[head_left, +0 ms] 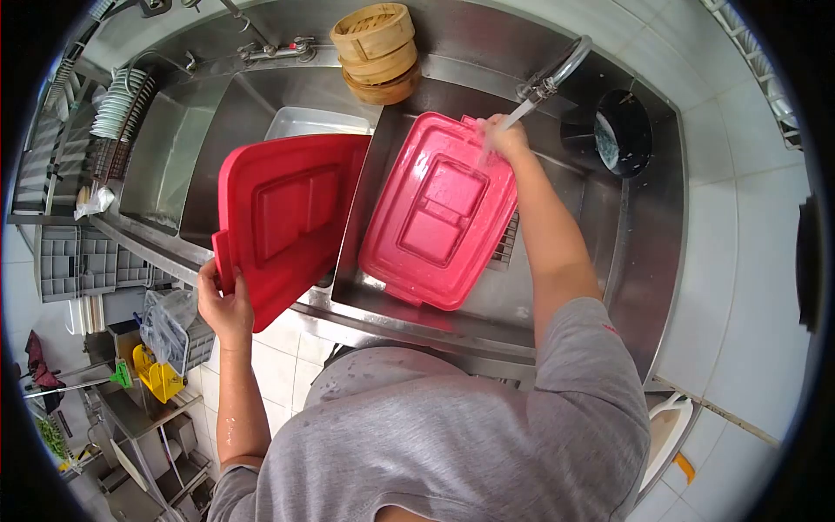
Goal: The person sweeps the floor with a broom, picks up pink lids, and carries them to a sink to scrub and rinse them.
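Observation:
Two red plastic lids are in view over the steel sinks. My left hand [228, 304] grips one red lid [291, 204] by its near left edge, holding it tilted over the divider and the middle basin. My right hand [504, 137] is at the far right corner of a second wet red lid [439, 213], which slants in the right basin [557, 287]. Its fingers close over that lid's edge, partly hidden by water. A stream from the curved faucet [557, 78] falls beside this hand onto the lid.
Stacked bamboo steamers [376, 54] stand on the back ledge. A black pot [624, 133] sits at the right basin's far right. White plates [122, 104] stand in a rack at far left. A clear tray [317, 122] lies in the middle basin. Grey crates [83, 261] are below left.

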Action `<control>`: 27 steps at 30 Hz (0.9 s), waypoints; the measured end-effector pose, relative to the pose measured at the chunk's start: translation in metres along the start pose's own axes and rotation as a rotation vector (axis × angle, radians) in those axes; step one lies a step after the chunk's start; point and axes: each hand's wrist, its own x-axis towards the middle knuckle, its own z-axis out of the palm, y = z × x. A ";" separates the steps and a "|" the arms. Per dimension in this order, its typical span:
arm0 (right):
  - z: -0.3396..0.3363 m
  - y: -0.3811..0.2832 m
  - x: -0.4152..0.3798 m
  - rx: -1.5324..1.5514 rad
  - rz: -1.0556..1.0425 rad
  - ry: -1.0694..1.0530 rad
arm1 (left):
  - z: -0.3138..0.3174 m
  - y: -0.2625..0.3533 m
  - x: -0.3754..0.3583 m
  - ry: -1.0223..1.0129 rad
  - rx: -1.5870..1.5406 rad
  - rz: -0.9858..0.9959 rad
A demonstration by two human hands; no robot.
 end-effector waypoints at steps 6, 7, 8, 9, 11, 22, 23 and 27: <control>0.013 0.008 0.010 1.100 0.256 -0.385 | -0.001 0.001 -0.002 -0.067 0.088 -0.069; 0.007 -0.003 0.003 1.098 0.259 -0.384 | 0.000 0.000 -0.003 -0.069 0.087 -0.071; 0.005 -0.016 -0.005 1.242 0.296 -0.324 | 0.000 -0.001 -0.003 -0.072 0.077 -0.081; 0.003 -0.025 -0.010 1.386 0.331 -0.261 | 0.000 -0.001 -0.004 -0.074 0.069 -0.090; 0.018 0.014 0.033 1.422 0.285 -0.081 | 0.001 -0.002 -0.005 -0.071 0.070 -0.079; -0.022 0.047 0.038 1.617 0.114 0.059 | -0.003 0.008 -0.011 0.011 0.085 -0.018; -0.019 0.053 0.028 1.705 -0.010 0.000 | -0.003 0.010 -0.012 0.023 0.090 -0.012; 0.064 0.051 -0.083 0.260 -0.076 0.273 | -0.008 0.013 -0.016 0.038 0.082 0.000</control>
